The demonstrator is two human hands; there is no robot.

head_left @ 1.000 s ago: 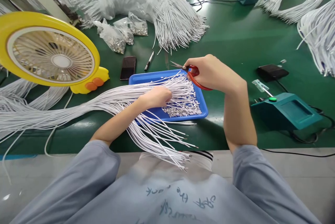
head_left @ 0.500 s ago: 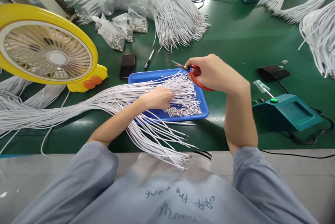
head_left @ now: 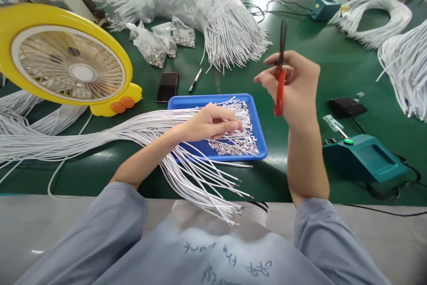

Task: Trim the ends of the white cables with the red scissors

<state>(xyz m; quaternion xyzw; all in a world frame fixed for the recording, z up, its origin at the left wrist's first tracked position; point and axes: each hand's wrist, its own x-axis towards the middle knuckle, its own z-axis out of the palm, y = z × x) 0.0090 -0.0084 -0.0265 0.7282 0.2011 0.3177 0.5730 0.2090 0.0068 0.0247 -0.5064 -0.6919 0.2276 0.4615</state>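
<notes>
My right hand (head_left: pixel 295 85) is raised above the green table and is closed round red-handled scissors (head_left: pixel 280 71), whose blades point straight up. My left hand (head_left: pixel 210 122) rests on a fan of white wires (head_left: pixel 133 131) that runs from the left across a blue tray (head_left: pixel 262 140). Its fingers are pinched together on some of the wires over the tray. Small metal terminals (head_left: pixel 233 147) lie heaped in the tray's near part. More wire ends hang off the table edge towards my lap.
A yellow fan (head_left: pixel 66 62) stands at the left. A phone (head_left: pixel 167 86), a pen (head_left: pixel 195 80) and bags of terminals (head_left: pixel 156 49) lie behind the tray. A teal machine (head_left: pixel 363 156) and black pedal (head_left: pixel 347 107) sit at the right. Large wire bundles (head_left: pixel 216 14) fill the back.
My right hand lifted the scissors from the tray's far edge and turned them from level to upright. My left hand slid a little right along the wires.
</notes>
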